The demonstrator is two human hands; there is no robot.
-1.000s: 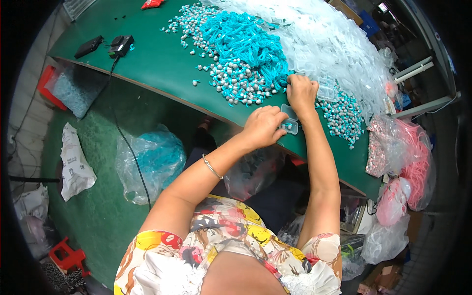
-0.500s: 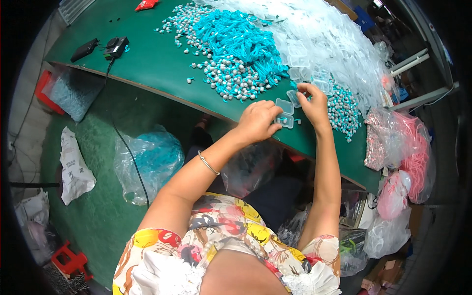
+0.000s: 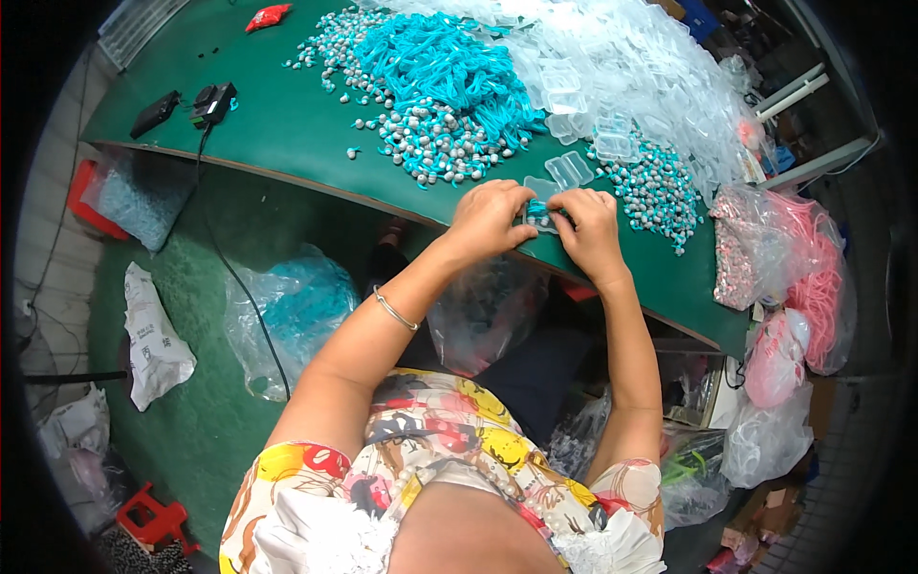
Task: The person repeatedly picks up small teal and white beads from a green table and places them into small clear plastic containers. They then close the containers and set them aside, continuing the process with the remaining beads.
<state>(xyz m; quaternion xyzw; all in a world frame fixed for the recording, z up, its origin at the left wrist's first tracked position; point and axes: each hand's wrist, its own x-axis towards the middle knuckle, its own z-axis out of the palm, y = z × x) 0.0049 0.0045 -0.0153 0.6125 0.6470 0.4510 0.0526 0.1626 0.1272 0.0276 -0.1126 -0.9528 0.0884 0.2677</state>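
Between my hands, at the table's near edge, lies a small clear plastic case (image 3: pixel 541 188) with its lid raised and turquoise pieces (image 3: pixel 536 211) inside. My left hand (image 3: pixel 490 216) grips the left side of this case between thumb and fingers. My right hand (image 3: pixel 589 228) bends over the right side, thumb and fingers closed together; whatever they pinch is hidden. Just beyond sits a second clear case (image 3: pixel 570 170), standing open. To its right spreads a pile of small grey-and-turquoise plug-like pieces (image 3: pixel 655 191).
Farther left are more plug-like pieces (image 3: pixel 430 143) and a heap of turquoise cords (image 3: pixel 449 72). Clear cases form a large mound (image 3: pixel 641 77) at the back. A black device with a cable (image 3: pixel 212 103) lies at left; bags of pink cords (image 3: pixel 813 287) hang off the right end.
My right hand has moved left and nearer, from the second case to the one my left hand holds. The loose piece beside that case no longer shows. The view has shifted slightly.
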